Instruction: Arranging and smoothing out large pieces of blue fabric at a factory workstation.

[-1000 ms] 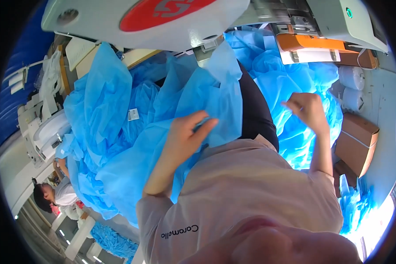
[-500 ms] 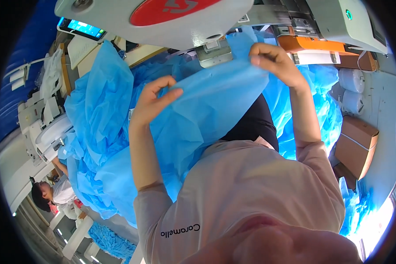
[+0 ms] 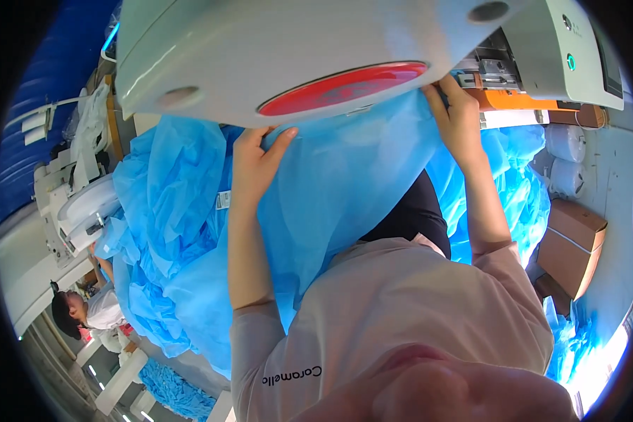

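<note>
A thin blue nonwoven sheet point(image 3: 344, 169) stretches between my hands, hanging down over my lap. My left hand point(image 3: 254, 165) holds its left side, thumb on top; the fingertips are partly hidden under the machine head. At the sheet's right corner my right hand point(image 3: 461, 123) grips the edge, with the fingertips right by the machine's lower rim. The white machine head point(image 3: 316, 49), which looks like a sewing machine's with a red oval badge, covers the far edge of the sheet and whatever lies beneath it.
Heaped blue sheets point(image 3: 169, 204) lie on the left, a small white label point(image 3: 223, 200) among them. More blue material point(image 3: 496, 155) glows on the right, near a cardboard box point(image 3: 571, 246) and white rolls point(image 3: 565, 176). A control box point(image 3: 548, 49) stands far right. Another person point(image 3: 95, 309) works at left.
Both hands have moved the sheet's edge up to the machine, the right hand lowering slightly. The machine head now fills more of the view and hides the edge. The label has come into sight.
</note>
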The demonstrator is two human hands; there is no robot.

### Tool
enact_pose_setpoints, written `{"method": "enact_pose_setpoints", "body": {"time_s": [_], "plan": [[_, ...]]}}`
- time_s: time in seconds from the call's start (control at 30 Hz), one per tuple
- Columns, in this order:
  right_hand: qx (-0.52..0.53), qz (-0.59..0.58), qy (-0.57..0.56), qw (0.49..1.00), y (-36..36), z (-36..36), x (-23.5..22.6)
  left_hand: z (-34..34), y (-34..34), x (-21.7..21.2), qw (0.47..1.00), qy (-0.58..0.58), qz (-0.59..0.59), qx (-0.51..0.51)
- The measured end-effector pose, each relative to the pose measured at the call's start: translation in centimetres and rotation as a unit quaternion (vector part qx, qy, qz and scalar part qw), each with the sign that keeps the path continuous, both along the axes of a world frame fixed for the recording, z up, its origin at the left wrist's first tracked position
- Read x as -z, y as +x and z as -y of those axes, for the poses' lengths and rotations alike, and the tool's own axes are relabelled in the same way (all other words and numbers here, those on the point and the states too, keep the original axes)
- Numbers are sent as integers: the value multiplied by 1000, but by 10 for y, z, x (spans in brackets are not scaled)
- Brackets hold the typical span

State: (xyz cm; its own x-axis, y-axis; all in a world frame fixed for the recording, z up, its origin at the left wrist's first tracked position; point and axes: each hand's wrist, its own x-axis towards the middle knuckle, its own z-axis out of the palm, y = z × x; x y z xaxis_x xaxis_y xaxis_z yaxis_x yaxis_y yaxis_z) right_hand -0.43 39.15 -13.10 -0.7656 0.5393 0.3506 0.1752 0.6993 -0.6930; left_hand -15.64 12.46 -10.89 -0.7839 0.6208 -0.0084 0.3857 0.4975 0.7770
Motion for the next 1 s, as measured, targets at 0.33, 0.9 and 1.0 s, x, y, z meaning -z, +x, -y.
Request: {"method": "enact_pose_setpoints", "body": {"time_s": [0.33, 0.9, 1.0], "plan": [[8, -16, 85, 996, 10, 10, -28, 47, 8, -34, 984, -130, -114, 35], [-86, -18, 13, 996, -15, 17, -17, 179, 29, -9, 803, 1, 569, -177], [-80, -33, 1, 996, -15, 23, -19, 192, 33, -10, 925, 54, 362, -100]]}}
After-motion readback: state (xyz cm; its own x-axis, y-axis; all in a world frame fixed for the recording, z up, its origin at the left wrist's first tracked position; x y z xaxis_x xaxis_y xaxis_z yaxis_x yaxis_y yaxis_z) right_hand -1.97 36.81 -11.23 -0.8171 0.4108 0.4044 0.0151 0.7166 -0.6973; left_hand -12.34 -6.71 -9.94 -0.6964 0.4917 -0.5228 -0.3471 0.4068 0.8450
